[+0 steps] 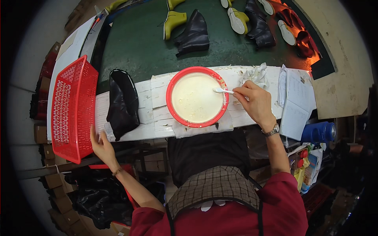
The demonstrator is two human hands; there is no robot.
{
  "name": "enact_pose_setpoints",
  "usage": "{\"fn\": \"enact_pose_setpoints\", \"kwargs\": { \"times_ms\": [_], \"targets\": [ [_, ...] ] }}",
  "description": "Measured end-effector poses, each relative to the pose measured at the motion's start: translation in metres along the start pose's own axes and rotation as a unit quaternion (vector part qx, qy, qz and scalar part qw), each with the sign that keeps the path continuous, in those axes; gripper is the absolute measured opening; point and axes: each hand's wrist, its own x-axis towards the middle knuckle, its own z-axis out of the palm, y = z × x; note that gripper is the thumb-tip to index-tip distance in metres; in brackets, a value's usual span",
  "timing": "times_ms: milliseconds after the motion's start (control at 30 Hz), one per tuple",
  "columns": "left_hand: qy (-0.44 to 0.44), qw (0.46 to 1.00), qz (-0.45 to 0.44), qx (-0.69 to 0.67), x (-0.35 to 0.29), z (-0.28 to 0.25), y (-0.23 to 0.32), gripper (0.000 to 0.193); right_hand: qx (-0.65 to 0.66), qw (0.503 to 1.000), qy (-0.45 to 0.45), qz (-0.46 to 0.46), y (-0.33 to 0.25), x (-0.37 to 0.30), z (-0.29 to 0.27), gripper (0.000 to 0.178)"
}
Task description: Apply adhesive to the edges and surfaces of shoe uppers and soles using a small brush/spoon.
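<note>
My right hand (255, 101) pinches the handle of a small white brush (223, 91), which looks like a toothbrush. Its head is over the right part of a round red basin (170, 98) filled with cream-coloured liquid (197, 96). Close by the near end of a tall red plastic basket (80, 129), my left hand (103, 148) has its fingers apart and nothing in it. Whether it touches the basket I cannot tell. A black leather boot upper (123, 104) with a pale edge at its opening lies on the white board, between the basket and the basin.
Behind the white board (147, 118) runs a green belt surface (141, 39) carrying a black boot upper (193, 33), yellow-green boots (173, 23) and others. Crumpled white cloth (258, 74), an open notebook (297, 98) and a blue flask (317, 131) are at right. Black uppers (102, 196) fill a low container at left.
</note>
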Motion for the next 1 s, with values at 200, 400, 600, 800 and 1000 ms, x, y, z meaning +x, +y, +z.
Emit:
{"fn": "enact_pose_setpoints", "kwargs": {
  "times_ms": [200,400,600,800,1000],
  "targets": [
    [-0.17,0.981,-0.027,0.088,0.07,0.096,0.021,0.097,-0.051,0.996,-0.049,-0.049,-0.018,-0.014,-0.005,0.014],
    [-0.176,0.975,-0.05,0.124,0.088,0.106,0.024,0.079,0.089,0.995,0.016,0.047,-0.01,-0.025,0.002,0.013],
    [-0.358,0.899,-0.067,-0.242,0.062,0.056,0.077,0.042,0.125,0.99,-0.047,0.051,0.009,-0.021,0.015,0.012],
    [-0.563,0.768,-0.133,-0.275,0.023,0.052,0.134,0.045,0.264,0.961,0.06,-0.053,-0.024,0.017,0.008,0.012],
    [-0.656,0.68,-0.13,-0.299,0.002,0.067,0.155,0.051,0.186,0.957,0.017,-0.222,-0.054,0.049,0.0,0.017]
  ]
}}
